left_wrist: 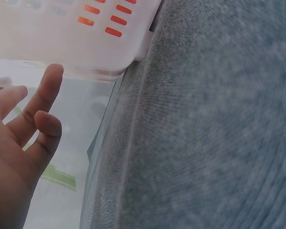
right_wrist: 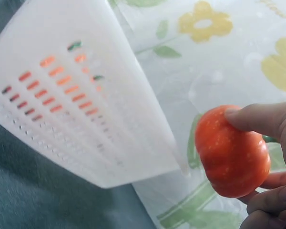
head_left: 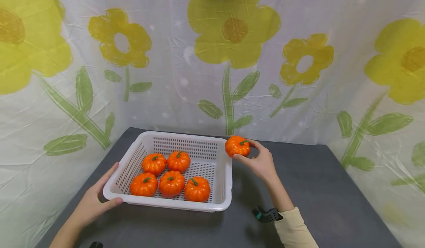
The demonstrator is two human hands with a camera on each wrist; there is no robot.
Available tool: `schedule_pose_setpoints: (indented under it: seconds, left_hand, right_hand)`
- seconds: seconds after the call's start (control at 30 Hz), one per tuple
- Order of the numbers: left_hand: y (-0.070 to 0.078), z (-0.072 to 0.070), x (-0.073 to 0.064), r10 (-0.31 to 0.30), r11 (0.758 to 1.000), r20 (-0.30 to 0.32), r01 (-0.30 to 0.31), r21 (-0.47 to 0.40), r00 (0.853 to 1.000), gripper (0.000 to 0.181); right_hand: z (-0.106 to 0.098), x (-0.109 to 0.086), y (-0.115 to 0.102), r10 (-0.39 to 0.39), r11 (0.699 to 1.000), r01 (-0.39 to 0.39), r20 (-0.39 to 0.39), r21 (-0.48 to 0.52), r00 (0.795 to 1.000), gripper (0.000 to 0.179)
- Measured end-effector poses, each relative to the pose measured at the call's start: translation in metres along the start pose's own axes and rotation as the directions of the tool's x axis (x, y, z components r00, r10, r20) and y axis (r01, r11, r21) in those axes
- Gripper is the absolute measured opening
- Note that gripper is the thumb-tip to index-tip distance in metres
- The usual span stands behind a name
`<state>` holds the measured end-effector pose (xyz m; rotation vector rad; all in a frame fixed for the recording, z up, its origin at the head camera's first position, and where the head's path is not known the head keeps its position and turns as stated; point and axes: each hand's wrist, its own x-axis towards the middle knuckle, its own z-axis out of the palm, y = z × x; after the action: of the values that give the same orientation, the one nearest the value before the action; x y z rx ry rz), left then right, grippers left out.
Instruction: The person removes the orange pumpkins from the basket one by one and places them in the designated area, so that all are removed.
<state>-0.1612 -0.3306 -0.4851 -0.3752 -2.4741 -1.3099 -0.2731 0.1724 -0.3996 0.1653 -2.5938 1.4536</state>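
Several small orange pumpkins [head_left: 171,184] with green stems lie in the white plastic basket [head_left: 222,206], grouped toward its left and middle. My right hand [head_left: 262,163] pinches another pumpkin [head_left: 237,146] between thumb and fingers, at the basket's back right corner. In the right wrist view this pumpkin [right_wrist: 232,152] is beside the basket's outer wall [right_wrist: 133,152], thumb across its top. My left hand [head_left: 91,203] spans the front left corner of the basket, thumb by the front rim and fingers along the left side. Its fingers [left_wrist: 43,95] look loosely extended in the left wrist view.
A dark grey table [head_left: 299,178] carries the basket. Behind and at both sides hangs a pale curtain [head_left: 172,93] printed with yellow flowers. A black band [head_left: 267,214] is on the right wrist beside a cream sleeve [head_left: 295,229].
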Motion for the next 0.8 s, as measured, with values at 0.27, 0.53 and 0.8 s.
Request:
schedule_pose_setpoints:
  seconds: [0.27, 0.53, 0.8]
  left_hand:
    - [0.0, 0.002, -0.002, -0.002, 1.0, -0.005, 0.002, -0.003, 1.0, 0.107]
    - [0.002, 0.001, -0.001, 0.006, 1.0, -0.006, -0.006, -0.001, 1.0, 0.107]
    - [-0.003, 0.002, -0.001, 0.032, 0.999, -0.016, -0.033, -0.029, 0.999, 0.107]
  right_hand:
    - [-0.011, 0.014, 0.022, 0.049, 0.997, -0.05, -0.03, -0.051, 0.998, 0.083]
    - [-0.012, 0.028, 0.05, 0.075, 0.997, -0.076, -0.052, -0.028, 0.996, 0.084]
    - [-0.005, 0.034, 0.071, 0.109, 0.992, -0.113, -0.071, -0.05, 0.991, 0.084]
